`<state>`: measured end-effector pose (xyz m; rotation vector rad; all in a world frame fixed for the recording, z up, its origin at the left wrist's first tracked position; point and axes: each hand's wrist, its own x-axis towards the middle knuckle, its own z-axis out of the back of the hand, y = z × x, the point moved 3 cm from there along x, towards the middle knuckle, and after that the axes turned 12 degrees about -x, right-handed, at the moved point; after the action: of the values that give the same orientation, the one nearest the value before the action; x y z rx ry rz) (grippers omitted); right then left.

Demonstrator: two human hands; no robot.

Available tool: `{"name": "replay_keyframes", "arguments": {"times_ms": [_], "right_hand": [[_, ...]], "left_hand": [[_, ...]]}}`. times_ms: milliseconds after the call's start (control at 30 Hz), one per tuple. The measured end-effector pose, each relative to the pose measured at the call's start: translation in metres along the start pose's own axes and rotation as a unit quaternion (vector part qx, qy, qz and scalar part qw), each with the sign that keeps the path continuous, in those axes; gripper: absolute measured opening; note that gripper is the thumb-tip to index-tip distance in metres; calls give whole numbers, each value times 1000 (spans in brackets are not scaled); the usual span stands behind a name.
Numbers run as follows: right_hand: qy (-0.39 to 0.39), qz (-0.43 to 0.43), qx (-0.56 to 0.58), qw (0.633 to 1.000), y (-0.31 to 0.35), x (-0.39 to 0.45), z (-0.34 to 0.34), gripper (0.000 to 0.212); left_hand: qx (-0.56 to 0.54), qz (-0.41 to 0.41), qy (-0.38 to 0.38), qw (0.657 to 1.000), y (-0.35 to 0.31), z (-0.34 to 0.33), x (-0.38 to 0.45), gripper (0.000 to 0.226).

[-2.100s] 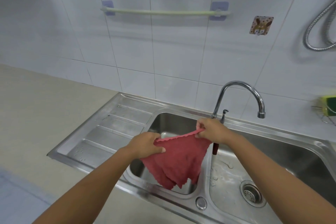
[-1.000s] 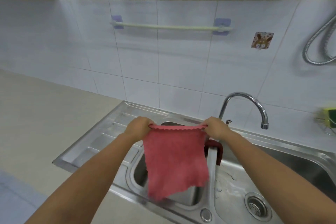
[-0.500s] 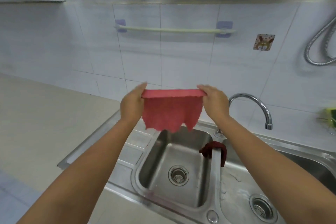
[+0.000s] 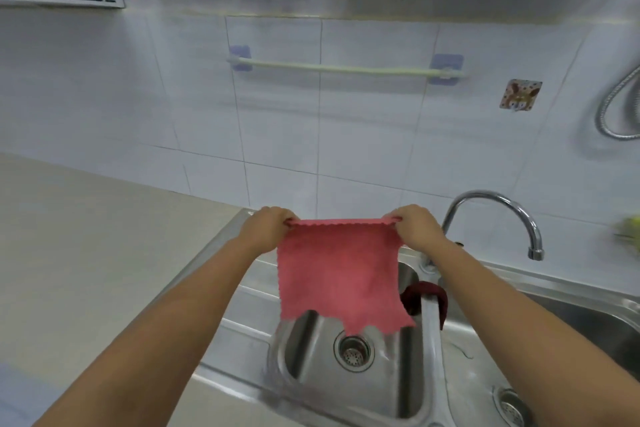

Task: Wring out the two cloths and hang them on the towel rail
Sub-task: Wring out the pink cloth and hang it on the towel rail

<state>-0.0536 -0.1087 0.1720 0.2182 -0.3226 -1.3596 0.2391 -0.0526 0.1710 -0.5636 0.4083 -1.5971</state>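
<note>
Pink cloth [image 4: 337,274] hangs stretched between our left hand [image 4: 266,227] and right hand [image 4: 414,225], each pinching a top corner, mid-frame above the sink [image 4: 311,350]. A dark red cloth [image 4: 427,298] drapes the sink divider; the towel rail [image 4: 343,69] is bare at upper centre.

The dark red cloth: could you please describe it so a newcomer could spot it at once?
Find the steel sink below the tap. On the divider between its two basins hangs the dark red cloth. It is darker and bunched, unlike the pink cloth held spread out beside it.
</note>
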Motion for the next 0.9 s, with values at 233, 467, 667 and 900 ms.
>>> {"name": "replay_keyframes", "arguments": {"times_ms": [233, 467, 667, 900], "right_hand": [[-58, -81, -41, 994, 22, 4, -22, 29], [-93, -112, -106, 984, 52, 20, -20, 31], [60, -177, -5, 982, 48, 29, -15, 8], [139, -258, 378, 878, 47, 33, -2, 13]], "left_hand": [[1, 10, -49, 999, 23, 6, 11, 36], [24, 34, -98, 994, 41, 25, 29, 28], [30, 149, -74, 986, 45, 32, 39, 26], [-445, 282, 141, 838, 48, 38, 34, 17]]}}
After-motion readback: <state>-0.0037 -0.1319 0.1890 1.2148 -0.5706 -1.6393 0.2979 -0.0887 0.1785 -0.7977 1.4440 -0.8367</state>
